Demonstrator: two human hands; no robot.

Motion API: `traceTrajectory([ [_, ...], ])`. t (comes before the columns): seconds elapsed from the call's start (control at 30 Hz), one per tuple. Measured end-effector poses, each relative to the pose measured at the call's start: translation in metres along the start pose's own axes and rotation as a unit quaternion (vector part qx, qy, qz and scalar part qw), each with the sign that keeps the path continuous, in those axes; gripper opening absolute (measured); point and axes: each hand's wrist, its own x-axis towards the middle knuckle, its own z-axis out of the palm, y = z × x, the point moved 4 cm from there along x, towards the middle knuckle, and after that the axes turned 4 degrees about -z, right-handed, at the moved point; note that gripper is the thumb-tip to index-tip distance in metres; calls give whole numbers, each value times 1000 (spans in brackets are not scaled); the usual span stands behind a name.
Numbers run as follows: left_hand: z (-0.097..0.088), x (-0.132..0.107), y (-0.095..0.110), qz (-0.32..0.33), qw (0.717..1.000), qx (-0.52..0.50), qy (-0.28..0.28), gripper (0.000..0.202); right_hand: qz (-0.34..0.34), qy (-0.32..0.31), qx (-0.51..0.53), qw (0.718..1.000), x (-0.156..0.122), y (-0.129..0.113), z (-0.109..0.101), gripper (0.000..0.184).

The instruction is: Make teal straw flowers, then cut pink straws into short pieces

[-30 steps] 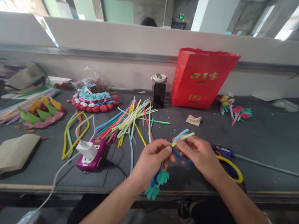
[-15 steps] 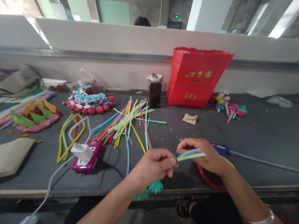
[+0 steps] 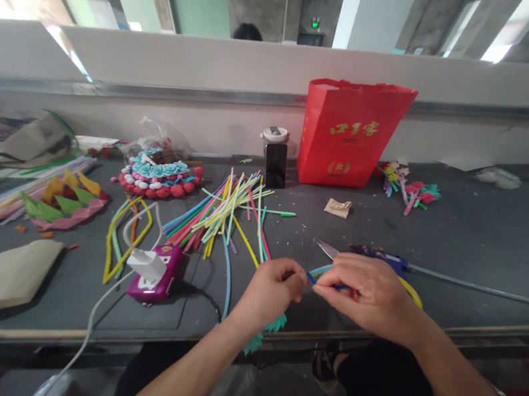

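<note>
My left hand (image 3: pixel 281 283) is closed, its thumb and fingertips pinching one end of a bundle of thin coloured strips that look like pipe cleaners. My right hand (image 3: pixel 369 292) pinches a dark blue strip (image 3: pixel 312 278) close beside the left fingertips. A light blue strip (image 3: pixel 321 269) runs behind the right fingers, which hide most of the bundle. Scissors (image 3: pixel 326 250) lie on the table beyond my right hand, their blades showing and their handles mostly covered. Teal petal-like pieces (image 3: pixel 276 324) hang at the table edge under my left wrist.
A loose pile of coloured strips (image 3: pixel 225 208) lies ahead. Left of it are a purple power strip (image 3: pixel 156 277) with a white plug, and a decorated headpiece (image 3: pixel 159 175). A red bag (image 3: pixel 355 132) and phone (image 3: pixel 276 163) stand behind. A long thin rod (image 3: pixel 482 286) extends to the right.
My right hand has turned palm-down and closed its fingers on the blue strip. The strip ends that stuck out across that hand are now mostly hidden. My left hand stays in nearly the same place.
</note>
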Motion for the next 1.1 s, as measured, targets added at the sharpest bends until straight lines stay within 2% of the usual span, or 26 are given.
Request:
traceTrajectory([
  [0.13,-3,1,1,-51,977,-208,-23,27,-8,7,-1,1000,-3,-8,11,19],
  [0.23,-8,0,5,-54,959,-274,-47,25,33,33,55,997,-5,3,18,16],
  [0.33,-12,-3,8,-53,955,-283,-73,21,115,51,118,985,-7,25,21,14],
  [0.43,-6,-7,10,-66,949,-267,-151,21,172,27,198,965,-9,44,24,11],
  [0.5,1,-11,9,-81,946,-234,-211,21,168,4,232,958,-7,50,24,14],
  [0.57,8,-13,5,-88,948,-181,-245,20,137,-1,219,966,-5,49,20,16],
  [0.63,11,-12,1,-81,962,-115,-234,19,98,13,174,980,-2,43,13,14],
  [0.73,11,-8,-4,-56,984,-31,-164,17,49,37,100,993,-1,31,3,11],
  [0.8,11,-7,-3,-40,992,-17,-120,18,23,48,52,997,-3,21,-3,11],
  [0.87,9,-6,-1,-45,994,-47,-88,19,3,54,18,998,-6,12,-7,11],
  [0.93,6,-6,1,-70,988,-122,-67,19,-7,52,7,999,-10,4,-8,12],
  [1.0,1,-5,4,-89,972,-209,-61,18,-9,49,14,999,-12,0,-6,12],
  [1.1,-6,-3,7,-81,950,-295,-69,14,12,52,45,998,-12,3,4,12],
])
